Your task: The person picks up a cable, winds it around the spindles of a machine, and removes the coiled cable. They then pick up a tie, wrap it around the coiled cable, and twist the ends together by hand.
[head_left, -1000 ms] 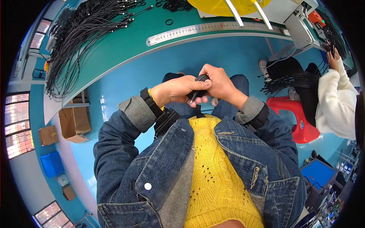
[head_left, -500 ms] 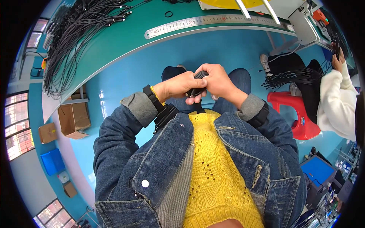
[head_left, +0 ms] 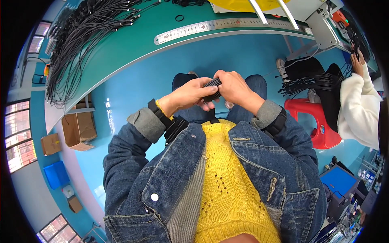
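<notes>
A tight, oval coil of smooth black cable (head_left: 213, 83) is held between 2 bare hands, above the lap and on the person's side of the long, flat steel ruler (head_left: 190, 31). The left hand (head_left: 188, 95) has its fingers curled closed around the coil's near-left part, the thumb pressed over it. The right hand (head_left: 234, 88) has its fingers bent in and closed on the far-right end, though its fingertips are partly hidden.

The ruler lies along the edge of the green tabletop (head_left: 133, 46). Left of the ruler, a big heap of thin black cables with metal-tipped plugs (head_left: 91, 30) spreads over the tabletop. Just beyond the ruler sits 1 small black ring (head_left: 179, 18). Well to the right of the ruler, a co-worker's hand (head_left: 357, 65) reaches from a fluffy white sleeve (head_left: 356, 105), near a red plastic stool (head_left: 324, 138).
</notes>
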`<action>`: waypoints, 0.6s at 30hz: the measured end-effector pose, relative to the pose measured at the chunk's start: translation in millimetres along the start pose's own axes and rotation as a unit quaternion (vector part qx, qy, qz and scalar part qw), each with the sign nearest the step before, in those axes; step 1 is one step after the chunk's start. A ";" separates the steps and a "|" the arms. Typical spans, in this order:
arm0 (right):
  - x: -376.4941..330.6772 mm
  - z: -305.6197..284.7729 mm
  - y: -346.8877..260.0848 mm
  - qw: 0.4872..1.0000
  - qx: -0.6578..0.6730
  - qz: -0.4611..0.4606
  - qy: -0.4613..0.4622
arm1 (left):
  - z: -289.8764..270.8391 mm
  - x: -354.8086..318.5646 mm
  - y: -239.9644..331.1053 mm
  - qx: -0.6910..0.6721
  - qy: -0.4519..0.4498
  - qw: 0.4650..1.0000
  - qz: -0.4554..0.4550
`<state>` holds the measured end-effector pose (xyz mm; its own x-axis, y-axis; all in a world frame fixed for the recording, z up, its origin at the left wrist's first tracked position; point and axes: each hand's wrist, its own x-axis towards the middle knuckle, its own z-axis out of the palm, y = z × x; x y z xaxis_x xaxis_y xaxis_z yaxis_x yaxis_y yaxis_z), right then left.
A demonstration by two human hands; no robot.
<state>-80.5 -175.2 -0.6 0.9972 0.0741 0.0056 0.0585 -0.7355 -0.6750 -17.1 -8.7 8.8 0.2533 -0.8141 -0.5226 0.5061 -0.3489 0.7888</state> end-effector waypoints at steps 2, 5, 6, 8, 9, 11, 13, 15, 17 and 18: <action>2.4 0.9 7.3 1.000 0.013 0.018 0.009 | -0.4 -3.8 -4.3 -0.023 -0.002 1.000 0.016; 2.5 1.1 9.6 0.999 0.030 0.024 0.005 | -2.0 -9.3 -13.3 -0.076 -0.002 0.996 0.047; 1.9 1.5 9.1 0.999 0.040 0.020 -0.007 | -2.9 -9.9 -16.3 -0.093 -0.008 0.995 0.045; 1.3 2.7 9.0 0.998 0.051 0.015 -0.017 | -5.0 -11.7 -20.8 -0.126 -0.020 0.991 0.042; 0.5 3.9 10.5 0.999 0.049 0.002 -0.017 | -5.9 -12.9 -22.4 -0.124 -0.021 0.991 0.042; -0.8 4.9 9.0 0.998 0.047 -0.023 -0.018 | -5.4 -16.4 -24.9 -0.162 -0.040 0.985 0.033; 0.7 5.5 6.6 0.998 0.055 -0.019 -0.021 | -5.7 -20.2 -25.7 -0.179 -0.050 0.982 0.028; 2.7 3.9 2.7 0.997 0.070 -0.009 -0.027 | -5.2 -25.3 -22.0 -0.162 -0.049 0.984 0.054; 2.4 3.2 1.2 0.996 0.080 -0.004 -0.033 | -4.7 -27.1 -19.6 -0.153 -0.050 0.985 0.067; 2.2 3.0 0.7 0.995 0.091 0.000 -0.039 | -4.6 -27.2 -19.0 -0.145 -0.040 0.986 0.068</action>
<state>-78.4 -173.5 -3.3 0.9903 0.1306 -0.0467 0.0419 -0.6026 -0.7969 -29.9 22.1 6.5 0.2752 -0.8822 -0.3820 0.6896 -0.0957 0.7178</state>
